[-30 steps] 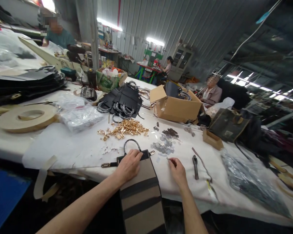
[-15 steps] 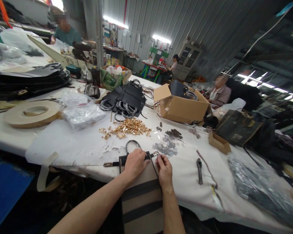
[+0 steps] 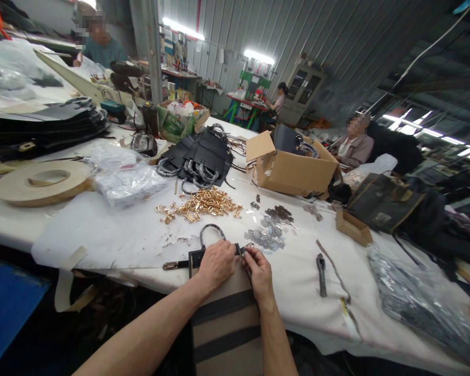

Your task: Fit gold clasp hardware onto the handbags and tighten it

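A brown and black bag panel (image 3: 227, 313) hangs over the near table edge, its dark top band lying on the table with a looped handle (image 3: 212, 226) beyond it. My left hand (image 3: 218, 262) is closed over that top band. At the band's right end, my right hand (image 3: 259, 267) pinches the short black strap (image 3: 242, 250) with a small metal fitting at its tip. Another strap with a gold-coloured metal plate (image 3: 171, 266) sticks out on the left. Just past the handle lies a heap of gold-coloured metal fittings (image 3: 207, 203), with flat silver plates (image 3: 267, 235) beside it.
A pair of dark-handled pliers (image 3: 320, 274) lies to the right, near a plastic bag (image 3: 419, 292). Farther back stand a cardboard box (image 3: 297, 169) and black bag pieces (image 3: 201, 154). A tape roll (image 3: 43, 183) is at left. Co-workers sit behind the table.
My right hand has shifted slightly left, closer to the band's end, and its fingers now cover more of the right strap. My left hand stays on the band.
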Demonstrator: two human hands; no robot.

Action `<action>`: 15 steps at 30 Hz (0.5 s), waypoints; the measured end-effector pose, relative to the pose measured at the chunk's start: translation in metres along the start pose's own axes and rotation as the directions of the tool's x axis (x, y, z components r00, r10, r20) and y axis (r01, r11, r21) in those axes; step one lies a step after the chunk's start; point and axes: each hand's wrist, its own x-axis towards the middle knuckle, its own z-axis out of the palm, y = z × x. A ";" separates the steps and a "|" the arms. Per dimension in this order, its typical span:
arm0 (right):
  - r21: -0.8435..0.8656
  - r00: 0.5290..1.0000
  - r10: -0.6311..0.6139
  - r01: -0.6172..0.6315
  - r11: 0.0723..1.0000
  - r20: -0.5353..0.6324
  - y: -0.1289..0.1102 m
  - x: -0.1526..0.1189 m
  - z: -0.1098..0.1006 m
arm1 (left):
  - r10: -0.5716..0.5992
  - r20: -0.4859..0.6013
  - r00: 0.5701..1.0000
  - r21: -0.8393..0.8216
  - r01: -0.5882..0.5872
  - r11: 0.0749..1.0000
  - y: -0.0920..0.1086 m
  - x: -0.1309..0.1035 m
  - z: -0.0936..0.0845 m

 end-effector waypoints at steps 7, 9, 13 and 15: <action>-0.023 1.000 -0.014 0.014 1.000 -0.024 -0.004 0.002 -0.002 | -0.001 -0.004 1.000 -0.110 0.000 0.994 -0.010 0.003 -0.001; -0.056 1.000 -0.010 0.010 0.998 -0.006 -0.007 0.003 -0.002 | -0.013 -0.014 1.000 -0.139 0.011 0.990 -0.013 0.003 0.000; -0.146 0.997 0.011 0.000 0.989 0.075 -0.013 0.005 -0.001 | -0.016 -0.016 1.000 -0.165 0.013 0.986 -0.013 0.002 0.001; -0.201 0.995 0.020 0.001 0.980 0.100 -0.015 0.007 0.001 | -0.017 -0.005 1.000 -0.173 0.016 0.985 -0.012 0.002 0.001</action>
